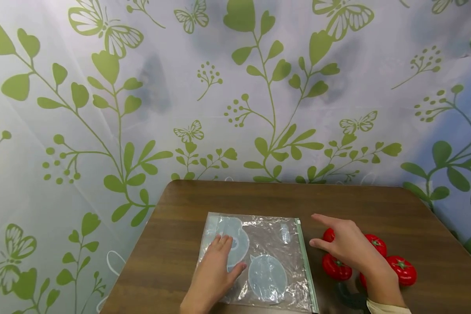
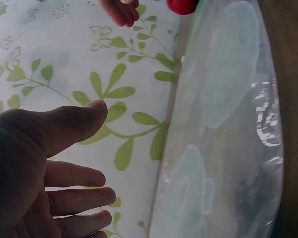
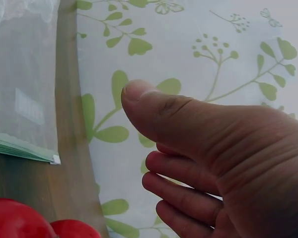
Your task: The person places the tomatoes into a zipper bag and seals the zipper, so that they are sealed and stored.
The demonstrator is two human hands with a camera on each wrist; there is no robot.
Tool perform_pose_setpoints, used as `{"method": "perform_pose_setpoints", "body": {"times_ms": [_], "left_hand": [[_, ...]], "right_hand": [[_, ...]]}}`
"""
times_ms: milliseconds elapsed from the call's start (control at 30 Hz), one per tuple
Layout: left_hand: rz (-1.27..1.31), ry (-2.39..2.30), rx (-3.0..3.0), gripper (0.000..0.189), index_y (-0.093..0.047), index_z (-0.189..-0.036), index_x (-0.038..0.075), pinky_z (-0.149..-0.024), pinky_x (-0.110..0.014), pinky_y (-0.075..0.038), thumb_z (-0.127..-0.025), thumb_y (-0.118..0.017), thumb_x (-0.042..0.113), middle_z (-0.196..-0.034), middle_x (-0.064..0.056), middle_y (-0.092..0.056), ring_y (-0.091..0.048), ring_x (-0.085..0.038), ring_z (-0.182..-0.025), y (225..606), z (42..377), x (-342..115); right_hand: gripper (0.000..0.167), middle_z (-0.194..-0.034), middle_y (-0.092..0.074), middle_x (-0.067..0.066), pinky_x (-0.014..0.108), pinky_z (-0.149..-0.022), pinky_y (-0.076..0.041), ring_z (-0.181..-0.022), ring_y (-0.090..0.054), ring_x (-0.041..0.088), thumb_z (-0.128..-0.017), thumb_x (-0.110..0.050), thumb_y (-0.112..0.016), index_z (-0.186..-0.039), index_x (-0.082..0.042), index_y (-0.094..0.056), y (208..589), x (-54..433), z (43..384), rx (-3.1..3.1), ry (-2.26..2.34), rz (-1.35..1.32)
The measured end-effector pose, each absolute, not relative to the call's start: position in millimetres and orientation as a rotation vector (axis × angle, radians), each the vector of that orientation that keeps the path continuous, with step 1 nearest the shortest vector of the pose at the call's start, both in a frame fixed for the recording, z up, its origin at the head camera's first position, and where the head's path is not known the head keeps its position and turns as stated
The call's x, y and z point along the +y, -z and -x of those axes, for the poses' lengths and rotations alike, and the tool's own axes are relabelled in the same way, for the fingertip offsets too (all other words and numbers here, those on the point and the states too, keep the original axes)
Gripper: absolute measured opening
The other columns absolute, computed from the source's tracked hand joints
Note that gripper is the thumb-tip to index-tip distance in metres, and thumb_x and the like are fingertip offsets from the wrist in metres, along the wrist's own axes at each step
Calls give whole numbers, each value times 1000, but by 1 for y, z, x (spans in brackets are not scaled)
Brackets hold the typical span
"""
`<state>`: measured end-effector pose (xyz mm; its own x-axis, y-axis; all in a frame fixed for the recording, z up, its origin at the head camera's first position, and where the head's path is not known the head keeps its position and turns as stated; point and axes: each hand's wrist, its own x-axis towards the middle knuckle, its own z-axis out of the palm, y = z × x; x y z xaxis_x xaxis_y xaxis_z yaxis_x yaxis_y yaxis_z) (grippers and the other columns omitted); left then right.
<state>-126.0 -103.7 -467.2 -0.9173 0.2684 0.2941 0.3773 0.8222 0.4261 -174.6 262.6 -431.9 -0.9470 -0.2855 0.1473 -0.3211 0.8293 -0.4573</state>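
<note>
A clear plastic zip bag [image 1: 259,235] with pale blue printed shapes lies flat on the brown table, its green zip strip [image 1: 307,266] along the right side. Over the bag's left part is my left hand [image 1: 216,270], fingers straight and thumb spread; in the left wrist view it holds nothing. My right hand [image 1: 349,244] hovers right of the zip strip, thumb apart from extended fingers, with nothing in its grasp. Beneath and around it sit several red tomatoes [image 1: 402,270] with green tops, partly hidden by the hand and forearm.
The brown wooden table [image 1: 235,196] has rounded far corners and meets a white curtain [image 1: 204,109] printed with green leaves and butterflies. A dark curved object [image 1: 349,298], kind unclear, lies near the right forearm at the front.
</note>
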Motion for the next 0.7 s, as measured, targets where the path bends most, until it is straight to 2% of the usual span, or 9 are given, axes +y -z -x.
{"method": "perform_pose_setpoints", "body": {"times_ms": [67, 133, 200, 300, 333, 467, 533, 633, 700], "left_hand": [[492, 711, -2793, 70, -65, -141, -7, -117, -61, -49, -92, -88, 38, -148, -26, -66, -58, -50, -144, 471, 127, -101], [477, 718, -2804, 68, -66, -141, -6, -117, -61, -49, -92, -88, 35, -147, -27, -66, -57, -50, -144, 474, 129, -99], [466, 722, -2810, 67, -67, -140, -6, -116, -62, -49, -92, -88, 35, -147, -28, -67, -58, -51, -144, 479, 131, -97], [468, 718, -2803, 64, -68, -138, -6, -115, -63, -50, -92, -88, 34, -144, -28, -68, -59, -52, -141, 484, 133, -95], [468, 721, -2804, 63, -69, -137, -6, -115, -63, -50, -91, -88, 33, -144, -28, -69, -59, -52, -141, 485, 134, -94], [480, 697, -2805, 61, -71, -134, -6, -116, -63, -50, -90, -88, 34, -142, -26, -70, -60, -53, -140, 493, 137, -91], [491, 680, -2791, 60, -73, -131, -5, -116, -62, -49, -90, -89, 35, -141, -26, -71, -61, -54, -138, 502, 140, -91], [516, 608, -2726, 57, -77, -123, 0, -111, -62, -52, -87, -91, 42, -135, -23, -74, -65, -53, -131, 531, 151, -92], [505, 600, -2699, 56, -78, -119, 3, -108, -62, -55, -84, -91, 44, -133, -21, -75, -66, -51, -128, 552, 159, -92]], "right_hand": [[74, -89, -79, 4, 58, -90, -63, -74, -71, 22, -88, -37, -93, -149, -4, -65, 435, 262, 177, -2946, -746, -493], [73, -68, -65, -4, 56, -88, -63, -58, -55, 17, -89, -35, -92, -150, -5, -65, 438, 261, 180, -2973, -760, -484], [71, -65, -60, -10, 57, -90, -62, -57, -51, 11, -89, -35, -91, -149, -4, -66, 441, 261, 182, -2980, -754, -489], [71, -52, -40, -11, 49, -84, -60, -52, -18, 7, -91, -34, -90, -150, -5, -65, 445, 260, 184, -3019, -777, -465], [71, -52, -37, -11, 47, -83, -59, -52, -16, 6, -91, -34, -90, -150, -5, -65, 447, 260, 185, -3024, -780, -459], [70, -52, -36, -12, 40, -77, -57, -49, -20, 4, -91, -34, -90, -150, -6, -65, 449, 259, 189, -3040, -791, -452], [69, -51, -37, -12, 34, -73, -51, -47, -23, 4, -92, -34, -89, -150, -7, -66, 450, 257, 191, -3046, -795, -449], [67, -52, -45, -8, 34, -70, -50, -47, -29, 7, -92, -33, -89, -149, -7, -66, 452, 256, 194, -3043, -795, -465], [66, -66, -67, 0, 41, -77, -59, -55, -54, 14, -91, -33, -90, -147, -7, -68, 454, 255, 196, -3025, -787, -478]]}}
